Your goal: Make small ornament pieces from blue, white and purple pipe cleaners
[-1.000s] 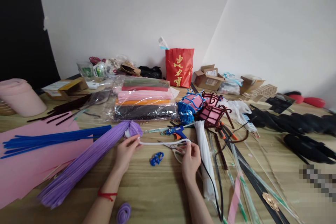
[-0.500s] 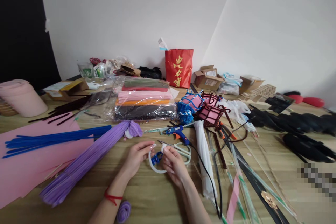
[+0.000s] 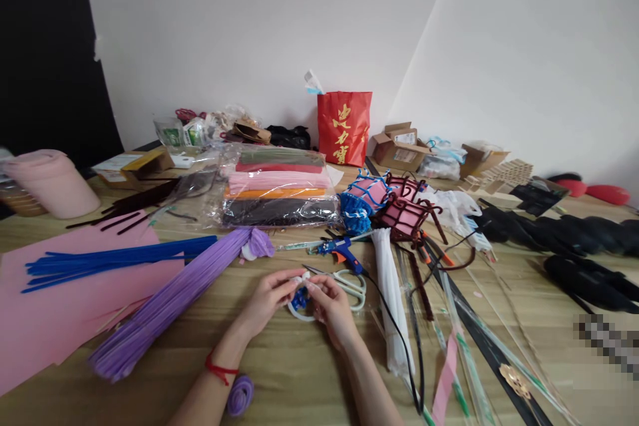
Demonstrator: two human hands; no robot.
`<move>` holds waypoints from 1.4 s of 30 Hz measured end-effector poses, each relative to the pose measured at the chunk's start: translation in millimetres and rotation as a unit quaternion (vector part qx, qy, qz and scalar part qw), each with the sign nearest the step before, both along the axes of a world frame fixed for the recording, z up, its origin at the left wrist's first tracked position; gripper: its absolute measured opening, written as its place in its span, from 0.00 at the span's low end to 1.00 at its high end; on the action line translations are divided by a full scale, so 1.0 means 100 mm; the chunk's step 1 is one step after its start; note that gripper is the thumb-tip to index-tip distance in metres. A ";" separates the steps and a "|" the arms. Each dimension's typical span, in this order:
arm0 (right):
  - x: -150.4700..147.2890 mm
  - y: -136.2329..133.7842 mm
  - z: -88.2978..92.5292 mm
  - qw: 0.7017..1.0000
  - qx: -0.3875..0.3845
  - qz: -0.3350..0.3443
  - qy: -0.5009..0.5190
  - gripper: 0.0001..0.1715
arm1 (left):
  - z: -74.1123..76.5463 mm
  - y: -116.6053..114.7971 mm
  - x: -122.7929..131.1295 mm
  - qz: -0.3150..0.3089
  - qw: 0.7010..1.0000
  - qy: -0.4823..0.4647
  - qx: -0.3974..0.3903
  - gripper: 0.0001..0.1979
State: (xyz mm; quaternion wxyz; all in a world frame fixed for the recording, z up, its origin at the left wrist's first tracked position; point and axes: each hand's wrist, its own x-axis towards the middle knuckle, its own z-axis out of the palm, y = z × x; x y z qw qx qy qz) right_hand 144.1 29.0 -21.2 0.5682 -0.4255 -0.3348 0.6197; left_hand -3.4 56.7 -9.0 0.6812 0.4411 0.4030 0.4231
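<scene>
1. Clear pack (image 3: pixel 227 176) holds green, red, pink, orange and black stems (image 3: pixel 279 181).
2. Red bag (image 3: pixel 344 130): gold characters ending 力寶.
3. Left hand (image 3: pixel 267 301) and right hand (image 3: pixel 332 306) pinch a white stem (image 3: pixel 300 317), looped near the scissors (image 3: pixel 363 289).

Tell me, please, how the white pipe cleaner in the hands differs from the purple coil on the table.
The white pipe cleaner is bent into one loop, while the purple coil is wound tightly. The left hand and right hand hold the white pipe cleaner; the purple coil lies on the table. Both are curved.
</scene>
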 end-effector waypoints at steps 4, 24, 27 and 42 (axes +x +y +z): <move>0.04 0.03 -0.05 1.000 -0.010 0.011 0.017 0.20 | -0.01 -0.01 -0.03 -0.027 0.999 -0.012 0.016 0.23; 0.06 0.01 -0.03 0.995 0.026 -0.009 0.094 0.20 | -0.10 0.08 0.03 0.073 0.988 0.114 0.073 0.13; 0.05 0.00 0.01 0.994 0.035 -0.039 0.091 0.19 | -0.10 0.09 0.03 0.082 0.986 0.127 0.076 0.13; -0.08 -0.09 -0.04 0.967 0.044 -0.035 -0.247 0.19 | -0.13 0.07 0.05 0.151 0.969 0.163 0.110 0.15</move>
